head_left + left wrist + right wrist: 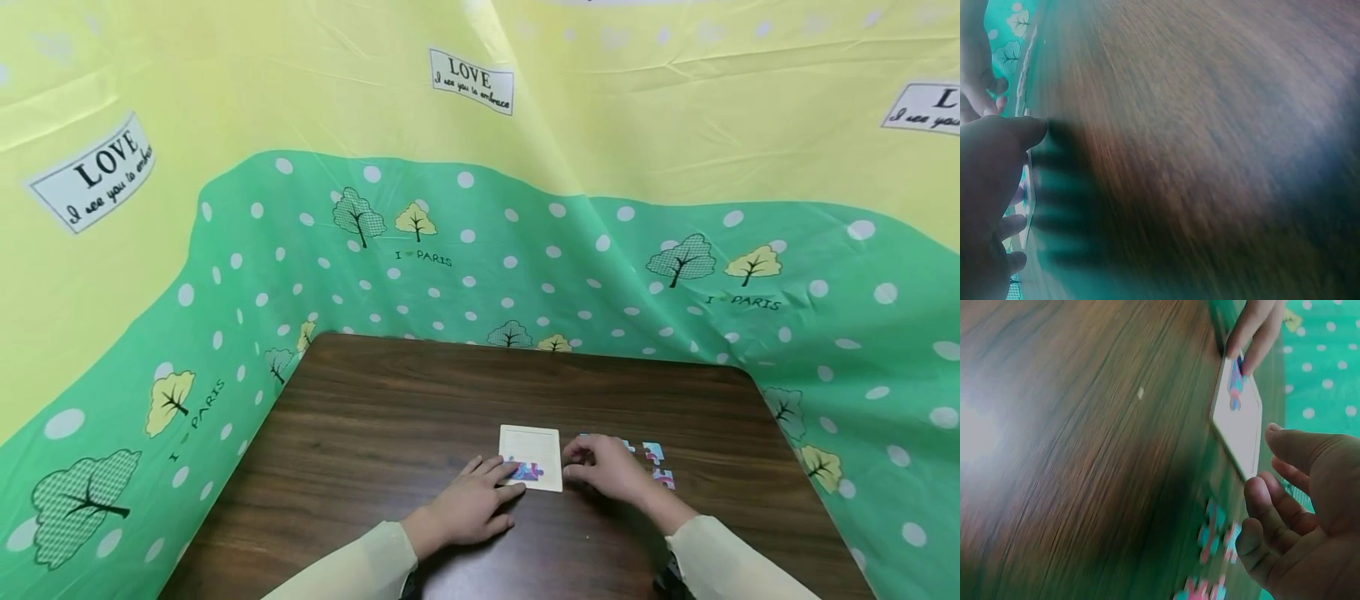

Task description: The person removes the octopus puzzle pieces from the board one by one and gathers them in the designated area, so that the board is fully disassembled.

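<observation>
A white, square jigsaw tray (pixel 531 442) lies flat on the table, with joined purple and blue jigsaw pieces (pixel 527 472) along its near side. My left hand (pixel 468 506) rests at the tray's near left corner, fingers extended, the fingertips touching the tray and the pieces. Beside the tray's right edge hovers my right hand (pixel 611 468), its fingers loosely bent. The right wrist view shows a gap between thumb and fingers, and no piece is visible there. Loose jigsaw pieces (pixel 653 452) lie right of that hand, which partly hides others.
The dark wood-grain table (pixel 390 400) extends around the tray. A green and yellow printed curtain (pixel 480 250) hangs behind the table and along both sides. One tiny pale speck (pixel 1140 393) is on the tabletop.
</observation>
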Tool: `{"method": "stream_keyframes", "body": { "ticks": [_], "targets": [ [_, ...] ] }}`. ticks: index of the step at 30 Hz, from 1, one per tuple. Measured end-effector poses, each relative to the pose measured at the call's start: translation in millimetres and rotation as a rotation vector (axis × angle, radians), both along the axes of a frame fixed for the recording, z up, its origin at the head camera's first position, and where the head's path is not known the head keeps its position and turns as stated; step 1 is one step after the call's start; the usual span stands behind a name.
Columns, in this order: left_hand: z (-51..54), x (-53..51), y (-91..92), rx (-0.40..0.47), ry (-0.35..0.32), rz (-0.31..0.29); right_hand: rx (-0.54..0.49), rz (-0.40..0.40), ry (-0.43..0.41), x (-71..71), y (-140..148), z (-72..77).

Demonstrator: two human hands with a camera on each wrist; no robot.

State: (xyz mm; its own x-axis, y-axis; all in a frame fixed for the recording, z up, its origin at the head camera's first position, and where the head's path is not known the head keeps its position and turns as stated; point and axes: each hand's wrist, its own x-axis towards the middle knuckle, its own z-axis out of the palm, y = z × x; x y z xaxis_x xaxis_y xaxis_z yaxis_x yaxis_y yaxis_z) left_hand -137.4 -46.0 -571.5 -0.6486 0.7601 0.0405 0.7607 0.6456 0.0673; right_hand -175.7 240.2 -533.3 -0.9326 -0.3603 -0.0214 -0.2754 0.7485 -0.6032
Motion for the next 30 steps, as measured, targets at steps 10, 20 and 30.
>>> {"method": "stream_keyframes", "body": {
  "ticks": [10,20,30],
  "targets": [
    [0.4,-1.8,-1.0,-0.008,0.007,0.0,0.021,0.03,-0.03,-11.6,-37,-5.4],
    [1.1,-2.9,0.1,-0.012,-0.003,-0.009,0.074,0.116,-0.006,-13.2,-50,-13.4],
    [4.8,-1.2,1.6,-0.015,0.028,-0.033,0.089,0.119,0.007,-11.5,-54,-12.4]
  ]
}}
